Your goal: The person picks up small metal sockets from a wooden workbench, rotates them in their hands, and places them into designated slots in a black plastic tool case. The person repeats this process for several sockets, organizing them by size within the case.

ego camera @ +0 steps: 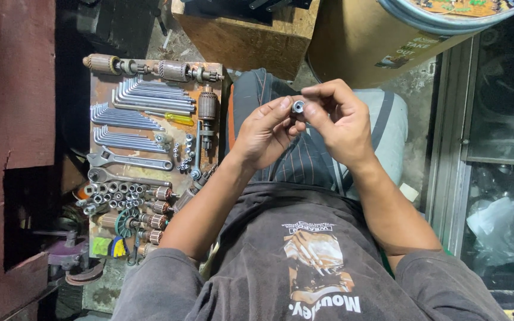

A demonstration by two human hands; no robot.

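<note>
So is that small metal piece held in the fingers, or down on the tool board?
Held: the small metal piece is pinched between the fingers of the left hand and right hand, off the tool board.

head view | worn on the person's head | faces steeply down over chest and lap | hands close | tool board [99, 95] at lap's left edge

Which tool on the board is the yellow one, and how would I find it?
Look at the brown tool board left of the person's knees. Near its top lie rows of silver bent hex keys. Just below them lies the small screwdriver; its bright yellow handle is the only yellow among grey metal.
</note>
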